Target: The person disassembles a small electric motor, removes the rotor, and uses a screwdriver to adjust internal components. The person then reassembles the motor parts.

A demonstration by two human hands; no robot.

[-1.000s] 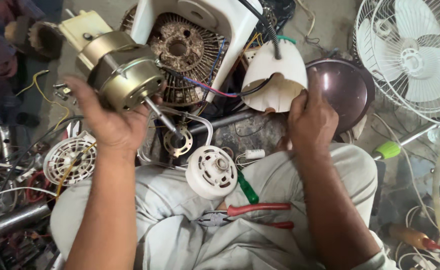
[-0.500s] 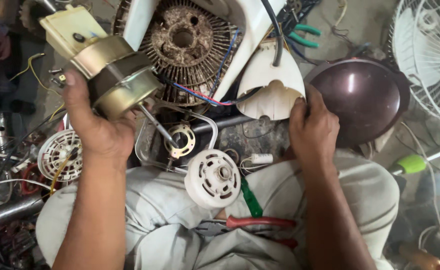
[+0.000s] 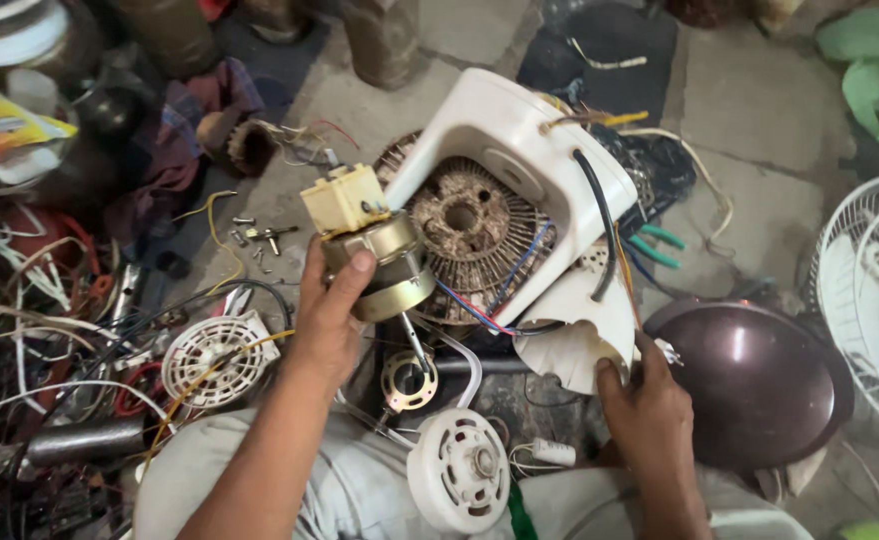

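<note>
The fan motor (image 3: 379, 262), a brass-coloured drum with a cream-yellow gearbox on its top and a bare shaft sticking down, is lifted clear of the floor in the left hand (image 3: 331, 318), whose fingers are wrapped round the drum with the thumb pressed on its side. Red and blue wires (image 3: 479, 310) run from the motor to the white plastic fan housing (image 3: 519, 150) just to its right, so the motor appears to be out of its seat but not yet free; the step in hand looks like pulling the motor from the housing, and a next move would call for loosening or cutting those leads without tearing them. The right hand (image 3: 649, 410) is closed on the broken lower edge of the housing, steadying it. The housing lies open like a shell: inside it shows a dusty, rust-brown ribbed grille (image 3: 464, 220) and a black cable (image 3: 604, 230) along its wall. Just right of it a dark maroon dome-shaped cover (image 3: 759, 385) lies on the stone floor (image 3: 749, 110). A round white slotted cap (image 3: 457, 470) rests on the person's lap, a second ribbed cap (image 3: 214, 358) lies left of the arm, and loose screws (image 3: 259, 238) lie on the floor above it.
</note>
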